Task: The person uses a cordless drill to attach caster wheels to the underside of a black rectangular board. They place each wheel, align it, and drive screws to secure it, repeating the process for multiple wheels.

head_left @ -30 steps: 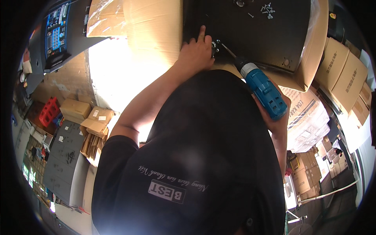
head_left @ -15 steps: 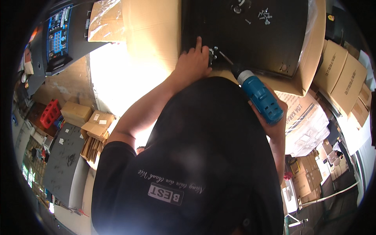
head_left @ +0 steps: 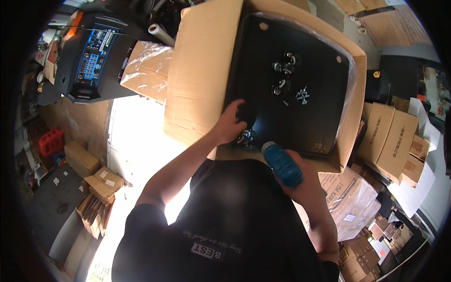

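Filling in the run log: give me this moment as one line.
left hand: on small castor wheel at black panel | right hand: grips blue power screwdriver | panel lies in open cardboard box

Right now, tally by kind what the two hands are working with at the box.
Blue power screwdriver: 1, in right hand
Caster: 1, at left hand
Black panel: 1
Open cardboard box holding the panel: 1
Total: 4
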Motion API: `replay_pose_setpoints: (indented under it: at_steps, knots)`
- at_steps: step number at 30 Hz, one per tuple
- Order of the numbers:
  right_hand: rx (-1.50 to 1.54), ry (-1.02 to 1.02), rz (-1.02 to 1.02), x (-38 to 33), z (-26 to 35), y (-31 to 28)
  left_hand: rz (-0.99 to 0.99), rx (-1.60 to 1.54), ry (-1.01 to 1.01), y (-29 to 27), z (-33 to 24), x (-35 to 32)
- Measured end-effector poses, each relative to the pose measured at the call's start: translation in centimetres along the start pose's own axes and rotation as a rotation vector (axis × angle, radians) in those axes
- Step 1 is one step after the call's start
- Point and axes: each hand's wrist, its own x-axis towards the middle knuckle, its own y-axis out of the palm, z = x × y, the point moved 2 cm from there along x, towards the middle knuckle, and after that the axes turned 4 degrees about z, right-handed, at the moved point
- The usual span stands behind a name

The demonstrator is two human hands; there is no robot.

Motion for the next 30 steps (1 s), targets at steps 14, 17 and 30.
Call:
replay_pose_setpoints:
  at_steps: [14, 17, 30]
  knots:
    - [-0.127, -0.128, -0.020, -1.2, -1.6, 0.4, -0.013, 0.133, -0.172, -1.2, -3.5, 10.1]
    - [-0.099, -0.133, -0.053, -1.6, -2.1, 0.4, 0.048, 0.006, -0.226, -2.4, -6.1, 12.0]
    - [-0.071, -0.116, -0.070, -2.8, -2.7, -0.2, 0.023, 0.211, -0.412, 1.3, -5.0, 1.2]
